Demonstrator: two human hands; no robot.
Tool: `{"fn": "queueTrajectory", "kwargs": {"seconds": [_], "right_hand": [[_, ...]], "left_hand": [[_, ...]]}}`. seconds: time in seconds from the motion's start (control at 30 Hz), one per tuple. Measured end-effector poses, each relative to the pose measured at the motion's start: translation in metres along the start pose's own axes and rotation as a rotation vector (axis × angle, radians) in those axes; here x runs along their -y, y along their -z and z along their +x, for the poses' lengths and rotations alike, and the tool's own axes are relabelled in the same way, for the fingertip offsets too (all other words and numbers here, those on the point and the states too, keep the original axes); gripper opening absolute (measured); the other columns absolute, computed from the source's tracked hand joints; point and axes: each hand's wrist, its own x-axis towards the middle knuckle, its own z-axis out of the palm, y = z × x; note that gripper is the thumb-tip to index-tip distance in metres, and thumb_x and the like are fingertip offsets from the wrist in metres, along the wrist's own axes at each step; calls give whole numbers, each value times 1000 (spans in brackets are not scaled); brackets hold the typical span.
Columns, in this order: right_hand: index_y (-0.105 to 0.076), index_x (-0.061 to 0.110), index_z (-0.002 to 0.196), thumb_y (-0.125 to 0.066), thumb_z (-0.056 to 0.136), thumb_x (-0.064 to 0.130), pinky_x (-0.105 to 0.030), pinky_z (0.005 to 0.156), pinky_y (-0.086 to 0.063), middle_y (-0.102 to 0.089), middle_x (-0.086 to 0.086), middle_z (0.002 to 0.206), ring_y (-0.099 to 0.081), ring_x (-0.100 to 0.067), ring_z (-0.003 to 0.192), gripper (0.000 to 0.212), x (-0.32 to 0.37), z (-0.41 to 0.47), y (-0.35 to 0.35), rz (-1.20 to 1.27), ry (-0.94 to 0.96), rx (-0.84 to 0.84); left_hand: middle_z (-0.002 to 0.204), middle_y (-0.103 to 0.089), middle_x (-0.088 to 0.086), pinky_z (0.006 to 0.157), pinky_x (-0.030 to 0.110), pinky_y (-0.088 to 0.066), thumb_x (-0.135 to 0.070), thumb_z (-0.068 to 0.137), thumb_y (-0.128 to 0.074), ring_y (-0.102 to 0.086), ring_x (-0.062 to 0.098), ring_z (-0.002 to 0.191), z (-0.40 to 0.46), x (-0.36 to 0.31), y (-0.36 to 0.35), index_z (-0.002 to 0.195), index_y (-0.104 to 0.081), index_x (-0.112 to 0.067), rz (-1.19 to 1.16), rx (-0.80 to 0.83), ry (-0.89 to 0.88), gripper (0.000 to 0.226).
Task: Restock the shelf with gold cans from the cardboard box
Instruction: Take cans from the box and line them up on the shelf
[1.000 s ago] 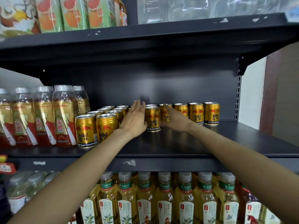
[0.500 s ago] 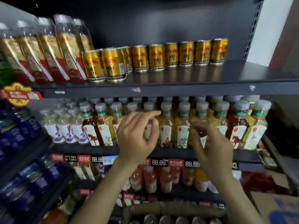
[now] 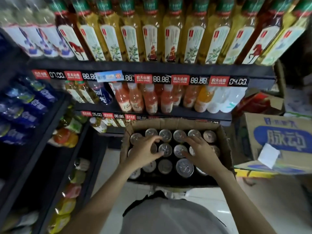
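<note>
- I see my left hand (image 3: 143, 153) over the cans (image 3: 184, 166) in the cardboard box (image 3: 222, 141), fingers curled, spread.
- My right hand (image 3: 200, 153): same; whether either is pinching, I can't tell.

My left hand (image 3: 143, 153) and right hand (image 3: 203, 153) hover over the open brown cardboard box (image 3: 225, 146), whose top is open for reaching in. Upright silver-topped cans (image 3: 184, 166) pack it closely, leaving only narrow dark gaps between the lids. The black metal shelf edge (image 3: 152, 68) overhangs behind, and a blue-printed carton (image 3: 283, 139) crowds the box's right wall
</note>
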Motion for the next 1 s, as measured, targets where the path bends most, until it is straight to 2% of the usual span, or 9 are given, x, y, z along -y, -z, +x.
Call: {"fn": "queueTrajectory", "kwargs": {"seconds": [0.13,0.3,0.43,0.5,0.57,0.67,0.73,0.87,1.0], "right_hand": [[-44,24,133,-79,66,30,-48,92,-45,-53,-7,132,-47,-35,120,75,-28,-41,0,-112,-35,21],[-38,15,137,-82,60,41,-45,102,-38,-44,-6,139,-38,-31,127,92,-49,-72,-2,-180,-324,118],[-40,13,131,-84,60,37,-39,90,-43,-55,-7,126,-48,-28,116,87,-43,-76,-19,-28,-476,69],[-42,15,126,-86,59,33,-37,85,-44,-59,-8,118,-52,-28,111,82,-41,-75,-26,140,-527,10],[-41,16,122,-87,59,29,-37,83,-46,-61,-7,116,-55,-26,109,79,-42,-73,-29,312,-551,-26],[-44,15,118,-87,60,28,-32,83,-48,-63,-1,110,-59,-18,102,74,-42,-68,-25,460,-608,-99],[-46,17,118,-86,63,28,-30,82,-49,-62,2,107,-59,-16,99,69,-38,-62,-16,610,-670,-198],[-49,20,118,-77,73,23,-38,86,-53,-60,-6,112,-60,-24,104,53,-26,-43,14,1037,-704,-317],[-53,25,120,-75,63,41,-46,92,-51,-62,-2,113,-60,-22,106,63,-8,-22,50,1157,-631,-286]], "left_hand": [[143,-35,-8,99,33,-38,-43,79,-71,-37,12,127,-6,-12,-31,140,-34,-29,40,279,-55,73],[144,-33,-2,91,25,-32,-43,69,-79,-34,18,130,9,-30,-56,140,-30,-22,199,359,-155,88],[142,-34,0,90,30,-42,-47,62,-83,-40,19,126,16,-27,-77,135,-27,-21,180,400,-184,95],[139,-39,-2,89,35,-46,-48,60,-83,-45,18,122,16,-25,-85,131,-29,-22,122,385,-151,93],[131,-46,-4,89,30,-45,-43,60,-85,-49,14,116,16,-23,-89,126,-35,-22,7,338,-101,85],[117,-52,-11,87,24,-40,-33,62,-86,-51,10,112,18,-22,-84,119,-46,-23,-257,288,29,71],[113,-56,-13,92,28,-43,-32,64,-85,-54,11,110,21,-19,-75,116,-51,-24,-460,255,167,63],[114,-60,-8,90,29,-47,-35,67,-81,-55,13,109,26,-25,-43,115,-58,-29,-786,113,331,54],[103,-61,-13,75,19,-43,-31,75,-76,-56,8,99,28,-52,-3,100,-57,-33,-907,-31,302,32]]}}
